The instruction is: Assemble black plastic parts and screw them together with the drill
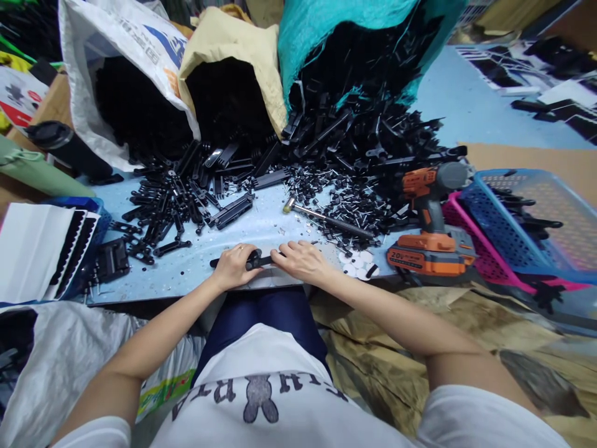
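Head view: at the far left, a stack of white and black sheets [41, 249] is seen in a blue tub, beside a small black box-like part [111, 260]. Behind them, a white woven sack [116, 43] full of black pieces is tipped onto the pale blue table [186, 274]. A pile of flat black plastic strips [177, 186] is spread in front of it. Near the table's front edge, a long thin black plastic bar [259, 260] is held flat on the table by both hands. The left hand [233, 266] is closed around the bar's left part, with a ring seen on one finger. The right hand [303, 261] is pressed on the bar's right part, with the fingers curled over it. Just behind the hands, a small metal hammer [326, 219] is laid on the table. Further right, an orange and grey cordless drill [431, 218] is stood upright. At the far right, a blue plastic basket [536, 218] is set inside a pink one.
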{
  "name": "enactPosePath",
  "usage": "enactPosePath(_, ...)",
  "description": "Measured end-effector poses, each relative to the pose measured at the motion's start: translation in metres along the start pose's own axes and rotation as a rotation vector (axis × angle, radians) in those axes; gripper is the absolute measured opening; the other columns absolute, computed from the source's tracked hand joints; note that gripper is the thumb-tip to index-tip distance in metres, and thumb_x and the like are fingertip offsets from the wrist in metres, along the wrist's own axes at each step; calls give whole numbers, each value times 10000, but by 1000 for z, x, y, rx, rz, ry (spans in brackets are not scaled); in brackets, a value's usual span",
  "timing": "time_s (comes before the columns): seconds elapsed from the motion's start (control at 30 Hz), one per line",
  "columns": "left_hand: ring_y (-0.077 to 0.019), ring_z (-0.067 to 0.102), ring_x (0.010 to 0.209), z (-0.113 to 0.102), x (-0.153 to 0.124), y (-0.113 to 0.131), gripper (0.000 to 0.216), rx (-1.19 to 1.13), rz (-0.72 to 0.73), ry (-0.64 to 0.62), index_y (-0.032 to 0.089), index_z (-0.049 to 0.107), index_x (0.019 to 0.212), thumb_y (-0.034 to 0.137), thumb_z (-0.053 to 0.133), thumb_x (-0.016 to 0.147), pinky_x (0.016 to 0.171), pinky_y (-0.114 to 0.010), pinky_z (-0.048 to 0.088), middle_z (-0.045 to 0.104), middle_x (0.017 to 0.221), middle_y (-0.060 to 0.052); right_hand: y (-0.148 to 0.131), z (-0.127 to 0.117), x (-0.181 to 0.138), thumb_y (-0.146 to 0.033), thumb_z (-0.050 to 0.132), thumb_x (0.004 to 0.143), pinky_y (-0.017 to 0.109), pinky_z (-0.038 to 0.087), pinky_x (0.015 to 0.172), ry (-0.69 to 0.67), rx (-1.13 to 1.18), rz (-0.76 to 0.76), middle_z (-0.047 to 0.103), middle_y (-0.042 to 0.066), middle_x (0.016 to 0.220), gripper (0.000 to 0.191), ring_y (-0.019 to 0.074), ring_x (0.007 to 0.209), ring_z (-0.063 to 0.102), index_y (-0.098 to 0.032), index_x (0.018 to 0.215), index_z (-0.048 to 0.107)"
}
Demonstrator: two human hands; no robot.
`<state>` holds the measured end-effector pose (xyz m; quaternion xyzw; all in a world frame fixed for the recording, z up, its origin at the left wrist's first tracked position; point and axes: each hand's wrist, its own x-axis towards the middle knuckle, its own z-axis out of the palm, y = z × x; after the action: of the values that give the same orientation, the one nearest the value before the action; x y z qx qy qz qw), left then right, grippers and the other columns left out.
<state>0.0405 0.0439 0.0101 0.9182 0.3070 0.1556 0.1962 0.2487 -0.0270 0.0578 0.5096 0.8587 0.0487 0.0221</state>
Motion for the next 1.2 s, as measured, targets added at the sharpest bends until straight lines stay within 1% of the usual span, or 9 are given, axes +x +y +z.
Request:
enactPosePath(0.2,-260,506,1102,-6,31,6,574,8,70,-107,162,452,1214,517,566,777,906,-389,426,567,1159,-120,19,32,-16,-453,371,932,293,311,651,60,111,59,605,75,890,351,182,793,527,-178,944,589)
enactPosePath(0.33,-244,492,1107,-26,108,-33,334,133,-222,90,140,508,1181,152,368,878,932,-382,399,550,1169,-133,19,51,-35,-441,422,914,310,347,718,149,186,152,617,91,957,323,195,845,533,-174,975,593)
enactPosePath(0.4,-267,510,1084,-34,146,-60,357,216,-355,45,97,548,1131,54,370,825,896,-379,413,554,1133,-175,19,54,-40,-446,449,901,312,363,730,155,236,175,626,82,921,310,195,839,541,-180,952,600)
enactPosePath(0.6,-277,589,970,-40,190,-87,252,209,-378,-10,44,632,930,5,477,735,865,-360,434,621,966,-195,70,40,12,-337,391,934,302,410,782,218,303,441,629,95,990,266,203,940,551,-170,1014,581)
enactPosePath(0.73,-240,574,1038,-51,154,-65,280,143,-361,171,88,615,1029,98,445,807,931,-353,420,613,1094,-151,119,33,80,-218,420,889,314,425,767,21,217,775,620,138,1042,238,239,988,557,-143,1062,566)
enactPosePath(0.83,-190,628,935,-48,89,-44,231,-237,-347,398,141,636,987,219,507,812,871,-314,478,659,1021,-83,132,33,113,-118,477,804,329,432,748,-72,219,883,634,179,1007,267,258,940,593,-105,1054,570)
enactPosePath(0.97,-210,678,811,-21,2,-24,319,-788,-586,459,125,628,956,365,620,745,767,-331,532,697,849,-79,131,32,125,-92,526,739,335,439,756,-89,235,884,639,182,997,305,266,927,603,-98,1040,578)
enactPosePath(1.07,-211,681,819,-2,-27,-19,353,-881,-657,524,115,608,969,384,625,740,796,-344,530,698,852,-92,117,24,117,-135,500,769,328,441,799,95,276,767,641,146,993,268,241,932,595,-120,1021,591)
enactPosePath(1.2,-191,667,860,3,-31,-17,293,-602,-518,586,139,619,978,373,558,814,800,-340,532,685,947,-97,73,12,87,-217,470,817,299,477,789,427,579,485,660,68,893,193,175,812,616,-168,920,625)
